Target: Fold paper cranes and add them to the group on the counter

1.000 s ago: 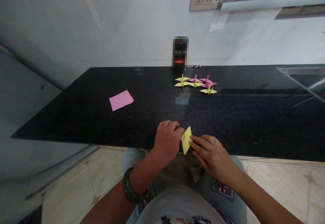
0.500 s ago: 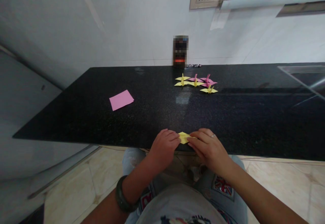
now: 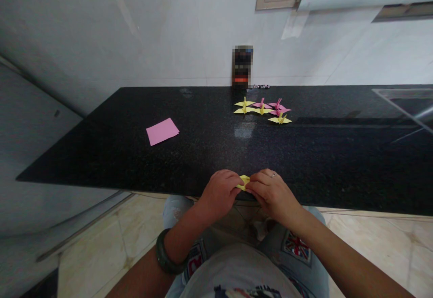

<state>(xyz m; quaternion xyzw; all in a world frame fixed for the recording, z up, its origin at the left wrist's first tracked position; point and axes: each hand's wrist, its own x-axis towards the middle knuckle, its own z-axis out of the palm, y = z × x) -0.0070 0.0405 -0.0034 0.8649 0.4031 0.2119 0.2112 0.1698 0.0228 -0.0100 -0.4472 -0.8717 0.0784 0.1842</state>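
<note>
A small folded yellow paper (image 3: 244, 181) lies at the near edge of the black counter (image 3: 203, 149). My left hand (image 3: 219, 193) and my right hand (image 3: 270, 192) meet over it, fingers curled and pinching it from both sides, so most of the paper is hidden. A dark bangle sits on my left wrist and a ring on my right hand.
A flat pink paper square (image 3: 162, 131) lies on the counter's left part. Several folded yellow and pink paper cranes (image 3: 262, 109) stand near the back wall, in front of a dark upright box (image 3: 242, 67). A sink edge (image 3: 402, 104) shows at far right.
The yellow paper, held upright between my hands a second ago, now lies low on the counter's edge. Both hands have closed in over it and cover more of it.
</note>
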